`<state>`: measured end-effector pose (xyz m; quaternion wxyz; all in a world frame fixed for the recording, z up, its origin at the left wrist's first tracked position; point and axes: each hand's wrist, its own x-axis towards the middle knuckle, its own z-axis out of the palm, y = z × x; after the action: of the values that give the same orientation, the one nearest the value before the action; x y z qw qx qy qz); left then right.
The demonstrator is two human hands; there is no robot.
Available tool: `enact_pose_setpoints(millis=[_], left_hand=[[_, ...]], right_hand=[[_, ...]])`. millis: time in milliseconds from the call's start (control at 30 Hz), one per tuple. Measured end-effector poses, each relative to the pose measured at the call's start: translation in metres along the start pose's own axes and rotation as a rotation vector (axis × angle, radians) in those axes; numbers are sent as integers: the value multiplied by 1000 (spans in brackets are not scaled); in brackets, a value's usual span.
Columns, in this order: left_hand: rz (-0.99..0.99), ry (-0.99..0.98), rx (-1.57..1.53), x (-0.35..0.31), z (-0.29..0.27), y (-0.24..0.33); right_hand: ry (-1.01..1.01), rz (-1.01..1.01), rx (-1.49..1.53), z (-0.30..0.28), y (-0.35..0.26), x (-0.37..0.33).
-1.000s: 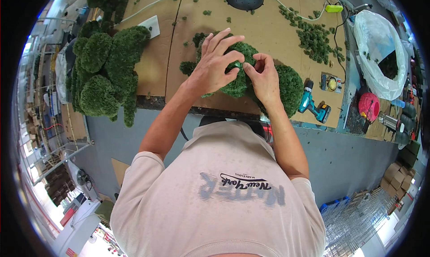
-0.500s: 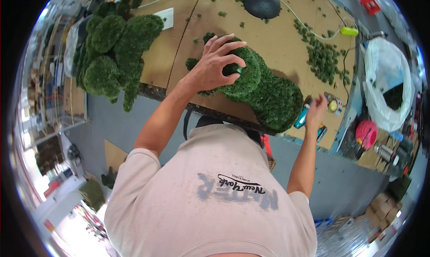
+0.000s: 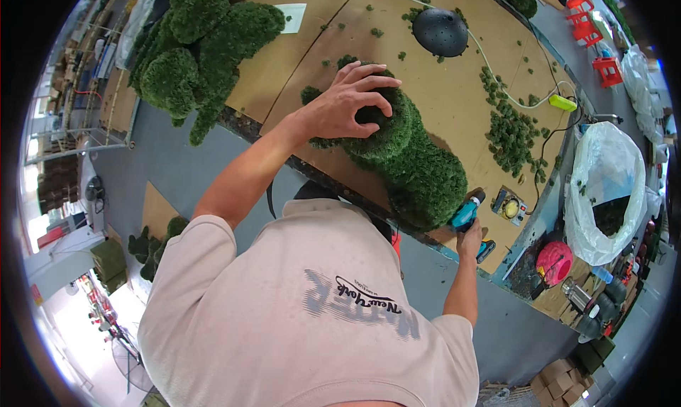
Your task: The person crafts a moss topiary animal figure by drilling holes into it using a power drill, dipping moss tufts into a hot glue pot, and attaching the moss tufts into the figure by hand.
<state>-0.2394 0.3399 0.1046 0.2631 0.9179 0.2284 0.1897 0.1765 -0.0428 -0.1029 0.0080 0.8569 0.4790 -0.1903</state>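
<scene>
A green topiary figure of artificial grass lies along the near edge of the work table. My left hand presses down on its rounded upper end, with curved fingers gripping that part. At the figure's right end, a teal and black cordless drill lies on the table. My right hand is wrapped around the drill's handle, and its fingers are partly hidden. The battery shows beside that hand.
More green topiary shapes are piled at the left. A dark perforated dome and loose green tufts lie beyond the figure. A small device with a round yellow part, a plastic-lined bin and a pink roundish object are at right.
My right hand has come down from above the drill and closed around its handle. My left hand keeps its place on the figure. The whole view has shifted and turned slightly.
</scene>
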Motion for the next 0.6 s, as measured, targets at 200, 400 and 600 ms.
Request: enact_pose_setpoints(millis=[200, 400, 600], left_hand=[[28, 69, -29, 0, 6, -9], [-16, 131, -68, 9, 5, -5], [-36, 130, -116, 8, 8, -12]], right_hand=[[239, 294, 290, -114, -64, -13], [231, 175, 828, -228, -191, -53], [-9, 3, 1019, -255, -301, -73]])
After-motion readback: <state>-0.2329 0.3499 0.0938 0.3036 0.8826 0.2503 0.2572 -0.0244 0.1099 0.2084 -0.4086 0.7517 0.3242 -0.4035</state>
